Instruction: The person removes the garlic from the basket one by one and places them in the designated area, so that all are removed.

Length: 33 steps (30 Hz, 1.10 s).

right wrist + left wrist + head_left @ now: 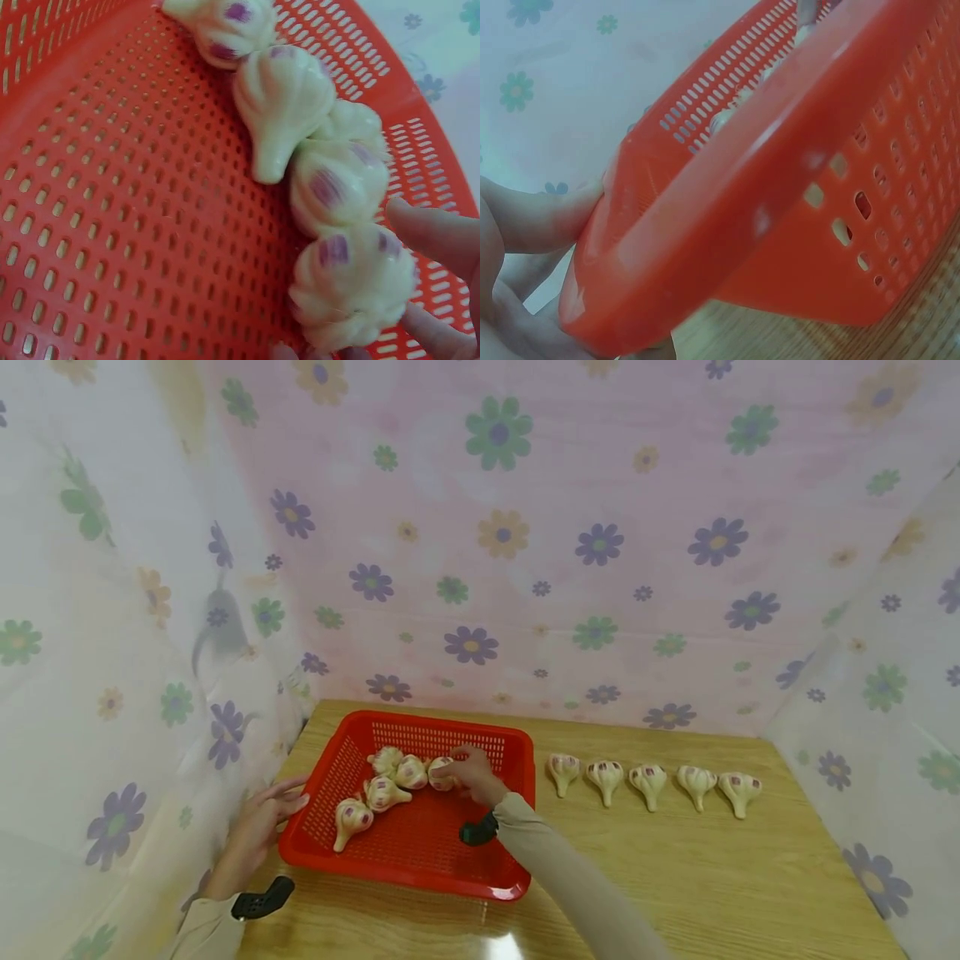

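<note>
A red plastic basket (pixel 420 881) stands on the table, holding several garlic bulbs with purple patches. My left hand (pixel 258 827) grips its left rim, thumb (pixel 547 217) on top at the corner and the other fingers under the edge. Inside, near the back wall, my right hand (pixel 476 774) has its fingers round a garlic bulb (pixel 352 289). That bulb lies against another garlic bulb (pixel 339 187), and the thumb (pixel 435 229) is close to both. Farther along are a long-necked garlic bulb (pixel 385 793) and one at the left (pixel 351 821).
Right of the basket, several garlic bulbs (pixel 648 785) sit in a row on the wooden table (pixel 675 860), necks toward me. Flower-patterned cloth (pixel 498 610) hangs behind the table and along both sides.
</note>
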Tool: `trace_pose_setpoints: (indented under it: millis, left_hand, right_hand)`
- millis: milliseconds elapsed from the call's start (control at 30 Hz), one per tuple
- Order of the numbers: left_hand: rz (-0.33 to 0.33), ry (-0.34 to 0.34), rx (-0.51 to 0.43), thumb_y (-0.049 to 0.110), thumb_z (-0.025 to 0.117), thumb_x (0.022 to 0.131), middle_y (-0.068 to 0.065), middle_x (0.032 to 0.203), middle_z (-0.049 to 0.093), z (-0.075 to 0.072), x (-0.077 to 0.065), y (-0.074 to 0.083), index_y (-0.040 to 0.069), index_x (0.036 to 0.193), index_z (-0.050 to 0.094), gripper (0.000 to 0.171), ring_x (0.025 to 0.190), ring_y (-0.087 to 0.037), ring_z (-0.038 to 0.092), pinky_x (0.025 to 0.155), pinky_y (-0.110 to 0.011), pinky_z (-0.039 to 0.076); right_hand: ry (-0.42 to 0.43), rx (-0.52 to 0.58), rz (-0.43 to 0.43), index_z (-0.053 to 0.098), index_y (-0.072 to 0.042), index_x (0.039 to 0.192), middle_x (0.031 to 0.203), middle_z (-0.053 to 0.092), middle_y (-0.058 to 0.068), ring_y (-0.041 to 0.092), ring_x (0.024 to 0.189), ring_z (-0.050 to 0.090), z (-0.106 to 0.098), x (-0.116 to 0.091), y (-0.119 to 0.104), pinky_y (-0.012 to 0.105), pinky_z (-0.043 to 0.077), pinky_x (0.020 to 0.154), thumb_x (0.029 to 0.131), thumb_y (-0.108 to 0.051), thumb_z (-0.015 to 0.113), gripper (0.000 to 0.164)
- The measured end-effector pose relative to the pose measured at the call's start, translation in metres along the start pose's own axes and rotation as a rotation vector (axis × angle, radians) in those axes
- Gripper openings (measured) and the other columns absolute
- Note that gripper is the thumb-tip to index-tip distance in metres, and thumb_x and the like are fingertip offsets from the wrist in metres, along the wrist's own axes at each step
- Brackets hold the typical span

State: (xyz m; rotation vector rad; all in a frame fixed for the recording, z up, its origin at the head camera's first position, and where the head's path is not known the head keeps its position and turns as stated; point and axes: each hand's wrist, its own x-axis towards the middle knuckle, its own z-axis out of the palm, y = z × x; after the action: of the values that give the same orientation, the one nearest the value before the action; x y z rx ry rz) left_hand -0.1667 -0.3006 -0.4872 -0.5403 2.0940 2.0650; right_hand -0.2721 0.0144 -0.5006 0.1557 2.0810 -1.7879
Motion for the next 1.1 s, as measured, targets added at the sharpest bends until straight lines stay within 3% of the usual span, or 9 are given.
trace_pose_setpoints:
  millis: [200,433,533,633,700,900,1100]
  left_hand:
    - [-0.001,0.007,0.006,0.015,0.058,0.093,-0.001,0.108,0.058,0.002,0.0,0.0,0.003,0.142,0.039,0.055,0.09,-0.014,0.062,0.08,-0.035,0.053]
    - [-0.02,-0.004,0.031,0.02,0.059,0.092,-0.003,0.12,0.056,0.002,-0.003,0.002,0.005,0.144,0.037,0.058,0.093,-0.013,0.061,0.083,-0.037,0.052]
    - [-0.013,-0.003,0.027,0.02,0.06,0.092,-0.001,0.117,0.059,0.002,-0.002,0.001,0.005,0.143,0.038,0.058,0.093,-0.013,0.061,0.083,-0.037,0.052]
    - [-0.003,-0.007,0.027,0.021,0.06,0.092,0.002,0.113,0.06,0.001,-0.002,-0.001,0.004,0.142,0.039,0.057,0.092,-0.012,0.061,0.082,-0.037,0.052]
    - [-0.003,-0.003,0.027,0.02,0.06,0.092,0.001,0.113,0.06,0.002,-0.001,-0.001,0.004,0.142,0.039,0.057,0.092,-0.012,0.062,0.082,-0.036,0.053]
    - [-0.005,0.006,0.029,0.017,0.058,0.093,-0.005,0.122,0.056,0.003,0.0,-0.002,0.004,0.144,0.036,0.057,0.09,-0.009,0.063,0.081,-0.033,0.053]
    - [-0.002,-0.027,0.002,0.018,0.061,0.092,0.008,0.104,0.061,0.0,0.0,-0.003,0.003,0.144,0.034,0.06,0.088,-0.009,0.063,0.078,-0.032,0.053]
  right_hand:
    - [0.036,-0.046,0.017,0.047,-0.002,0.112,0.105,0.051,0.014,0.031,0.083,0.054,0.009,0.0,0.004,0.035,0.04,0.059,0.071,-0.017,0.083,0.056]
    - [0.056,-0.057,0.009,0.045,-0.005,0.096,0.098,0.049,0.012,0.028,0.076,0.051,0.009,-0.001,0.004,0.034,0.037,0.055,0.069,-0.015,0.082,0.047]
    - [0.032,-0.06,-0.012,0.046,-0.003,0.099,0.097,0.05,0.013,0.026,0.073,0.052,0.006,-0.001,0.003,0.037,0.044,0.058,0.069,-0.013,0.081,0.048]
    - [-0.002,-0.063,-0.024,0.046,-0.001,0.107,0.097,0.054,0.014,0.028,0.074,0.057,0.001,-0.004,0.001,0.046,0.05,0.07,0.071,-0.013,0.08,0.052]
    - [-0.018,-0.064,-0.026,0.045,0.0,0.111,0.094,0.056,0.014,0.032,0.079,0.06,-0.004,-0.007,-0.001,0.051,0.05,0.079,0.071,-0.014,0.08,0.055]
    - [-0.026,-0.059,-0.043,0.044,0.0,0.118,0.086,0.058,0.013,0.039,0.083,0.06,-0.017,-0.013,-0.008,0.053,0.048,0.081,0.073,-0.014,0.079,0.058]
    - [-0.041,-0.048,-0.053,0.045,0.0,0.124,0.091,0.06,0.011,0.025,0.072,0.059,-0.028,-0.019,-0.019,0.053,0.048,0.083,0.075,-0.011,0.078,0.06]
